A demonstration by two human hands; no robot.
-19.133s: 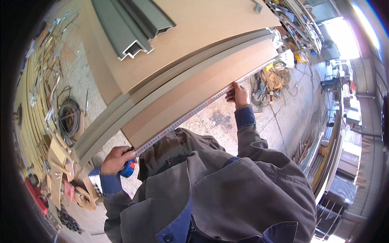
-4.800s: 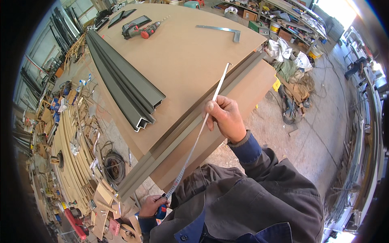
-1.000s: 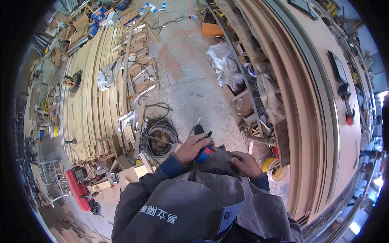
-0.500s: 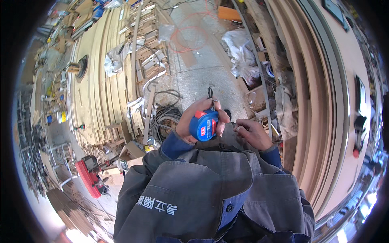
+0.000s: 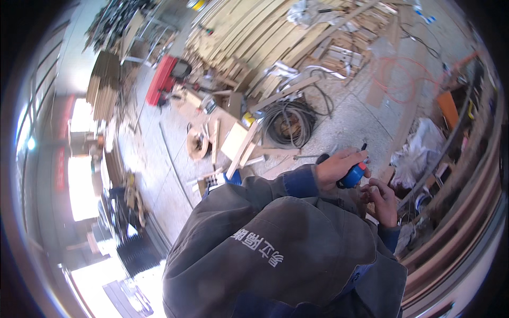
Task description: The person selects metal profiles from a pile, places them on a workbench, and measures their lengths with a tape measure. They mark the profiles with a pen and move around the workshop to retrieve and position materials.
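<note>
My left hand [image 5: 333, 170] is closed around a blue and red tape measure [image 5: 352, 176] in front of my jacket. A short black strap or tab [image 5: 364, 147] sticks up beyond the fingers. Just to the right, my right hand [image 5: 384, 202] is held close to the tape measure but apart from it. Its fingers are curled in toward the thumb, and whether something small lies between them is hidden. Both hands are above the floor, near my body.
A coil of dark cable [image 5: 289, 124] lies on the floor ahead, beside wood offcuts [image 5: 233, 143]. Long planks [image 5: 249, 37] are stacked farther off. A red machine [image 5: 160, 80] stands at the left. Crumpled plastic sheeting [image 5: 421, 148] and long boards [image 5: 456, 233] line the right.
The view has swung to the left, so more of the workshop and its bright openings shows. The tape measure has turned in my left hand; my right hand stays beside it.
</note>
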